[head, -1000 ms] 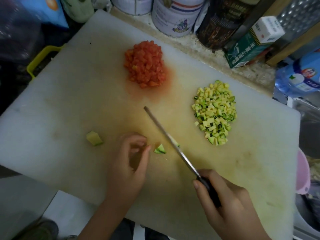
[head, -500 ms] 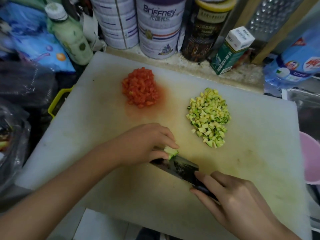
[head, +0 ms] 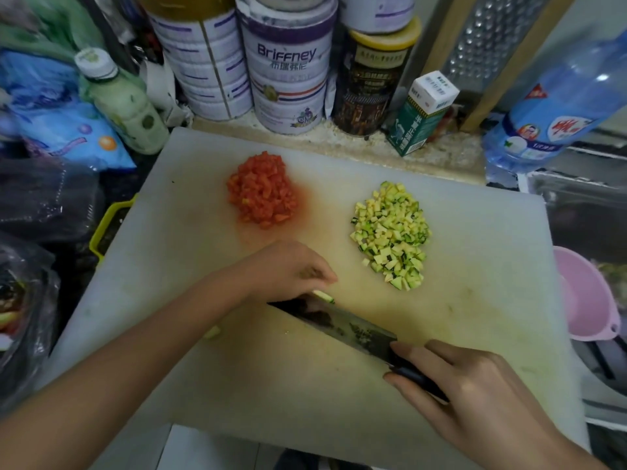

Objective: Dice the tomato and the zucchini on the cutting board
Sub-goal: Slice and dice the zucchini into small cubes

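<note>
speckled counter [head: 356, 144] crowded with tins [head: 288, 79] (dim light)

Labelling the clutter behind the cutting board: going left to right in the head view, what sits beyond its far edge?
White-capped pale green bottle → striped white tin → Briffney tin → yellow-lidded dark jar → green-and-white carton → blue water bottle.

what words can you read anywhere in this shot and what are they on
"Briffney": on the white and purple tin.
Characters under that brand name: too blurred to read.
Green carton, side print: too blurred to read.
Dark jar, label: too blurred to read.
Blue bottle, label: red logo, unreadable.
</note>
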### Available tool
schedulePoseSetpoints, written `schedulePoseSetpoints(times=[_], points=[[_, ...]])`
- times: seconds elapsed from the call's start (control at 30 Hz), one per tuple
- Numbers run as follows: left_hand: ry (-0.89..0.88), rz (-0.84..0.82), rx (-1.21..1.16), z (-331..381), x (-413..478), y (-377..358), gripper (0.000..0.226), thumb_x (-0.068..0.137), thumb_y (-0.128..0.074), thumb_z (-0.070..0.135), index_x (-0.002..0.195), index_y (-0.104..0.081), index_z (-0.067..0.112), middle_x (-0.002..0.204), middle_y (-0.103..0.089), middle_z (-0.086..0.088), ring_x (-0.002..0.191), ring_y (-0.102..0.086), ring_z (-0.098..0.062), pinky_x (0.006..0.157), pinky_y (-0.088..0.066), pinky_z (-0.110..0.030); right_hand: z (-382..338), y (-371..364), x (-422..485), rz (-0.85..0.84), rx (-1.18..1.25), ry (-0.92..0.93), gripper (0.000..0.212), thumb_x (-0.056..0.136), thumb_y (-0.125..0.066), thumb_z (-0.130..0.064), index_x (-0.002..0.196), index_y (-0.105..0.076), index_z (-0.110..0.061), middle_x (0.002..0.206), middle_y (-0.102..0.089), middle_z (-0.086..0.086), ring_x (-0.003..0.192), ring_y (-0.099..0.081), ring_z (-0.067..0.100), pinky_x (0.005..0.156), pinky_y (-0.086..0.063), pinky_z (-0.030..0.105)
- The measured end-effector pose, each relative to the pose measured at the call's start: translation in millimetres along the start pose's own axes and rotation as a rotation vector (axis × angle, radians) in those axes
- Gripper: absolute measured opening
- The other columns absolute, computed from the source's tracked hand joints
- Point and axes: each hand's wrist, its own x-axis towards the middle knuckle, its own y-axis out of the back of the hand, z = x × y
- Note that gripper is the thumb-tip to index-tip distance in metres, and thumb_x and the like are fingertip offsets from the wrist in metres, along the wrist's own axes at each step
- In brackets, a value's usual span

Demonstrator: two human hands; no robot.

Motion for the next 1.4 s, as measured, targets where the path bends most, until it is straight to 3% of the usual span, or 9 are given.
schedulePoseSetpoints(times=[0.2,0.37,0.53,0.67,0.77,1.1,1.23,1.3,1.4], points=[[0.093,0.61,-0.066,-18,-28,-2,0.02,0.091,-0.063,0.006,0.108,-0.071,0.014,0.102,-0.066,0.005,0.087,-0.056,0.001,0.077,-0.043,-0.005,0,1,-16,0.053,0.201,-0.249,0.029,0.089,-0.046,-0.057,0.096,-0.062,-0.034,0.071,-0.061,-0.021,0.053,-0.053,0.001,0.048,-0.044,0.02],[0.079,0.309,0.205,-40,-40,-21,0.03,0.084,-0.066,0.01,0.114,-0.07,0.013,0.109,-0.061,-0.002,0.103,-0.058,-0.023,0.086,-0.051,-0.037,-1,-14,-18,0.086,0.321,-0.403,0.019,0.089,-0.052,-0.05,0.088,-0.061,-0.033,0.052,-0.046,-0.016,0.044,-0.037,0.0,0.044,-0.032,0.012],[-0.056,0.255,0.316,-37,-27,-22,0.026,0.082,-0.057,0.019,0.101,-0.072,0.01,0.097,-0.062,-0.004,0.094,-0.06,-0.025,0.074,-0.053,-0.036,-10,-22,-11,0.09,0.347,-0.438,0.008,0.085,-0.059,-0.037,0.083,-0.061,-0.03,0.052,-0.043,-0.018,0.043,-0.033,0.006,0.044,-0.029,0.013],[-0.135,0.192,0.453,-40,-10,-21,0.011,0.077,-0.073,0.001,0.082,-0.067,0.01,0.081,-0.06,-0.006,0.075,-0.061,-0.03,0.056,-0.054,-0.043,-14,-27,-11,0.094,0.37,-0.466,0.006,0.085,-0.059,-0.037,0.083,-0.061,-0.032,0.05,-0.043,-0.014,0.042,-0.032,0.006,0.043,-0.03,0.016],[-0.122,0.161,0.491,-38,2,-12,0.003,0.088,-0.065,0.006,0.089,-0.066,0.008,0.088,-0.06,-0.007,0.083,-0.059,-0.031,0.066,-0.052,-0.047,-14,-28,-12,0.108,0.37,-0.491,0.007,0.085,-0.06,-0.038,0.083,-0.061,-0.031,0.049,-0.042,-0.012,0.041,-0.031,0.007,0.043,-0.031,0.017],[-0.146,0.013,0.105,-23,6,-23,0.017,0.095,-0.058,0.02,0.099,-0.075,0.017,0.097,-0.061,0.006,0.092,-0.056,-0.007,0.084,-0.045,-0.025,-17,-35,-13,0.137,0.375,-0.581,0.01,0.088,-0.062,-0.039,0.08,-0.059,-0.033,0.048,-0.039,-0.014,0.042,-0.03,0.006,0.042,-0.026,0.012],[-0.114,-0.034,0.053,-25,-6,-24,0.044,0.086,-0.049,0.057,0.103,-0.074,0.025,0.098,-0.057,0.014,0.096,-0.05,0.001,0.09,-0.041,-0.02,-20,-38,-12,0.152,0.412,-0.605,0.012,0.087,-0.062,-0.037,0.078,-0.054,-0.037,0.047,-0.035,-0.012,0.042,-0.027,0.006,0.042,-0.025,0.013],[-0.11,-0.099,0.084,-26,-11,-24,0.062,0.071,-0.053,0.073,0.111,-0.069,0.028,0.105,-0.051,0.017,0.104,-0.044,0.001,0.094,-0.036,-0.017,-22,-40,-14,0.148,0.449,-0.622,0.013,0.09,-0.058,-0.044,0.08,-0.054,-0.037,0.047,-0.037,-0.011,0.041,-0.029,0.007,0.042,-0.027,0.015],[-0.175,-0.151,0.167,-28,-15,-25,0.074,0.064,-0.067,0.069,0.123,-0.059,0.025,0.114,-0.043,0.015,0.109,-0.037,0.0,0.094,-0.031,-0.013,-23,-41,-18,0.139,0.533,-0.67,0.027,0.083,-0.045,-0.064,0.082,-0.053,-0.038,0.051,-0.047,0.0,0.041,-0.037,0.015,0.043,-0.037,0.028]])
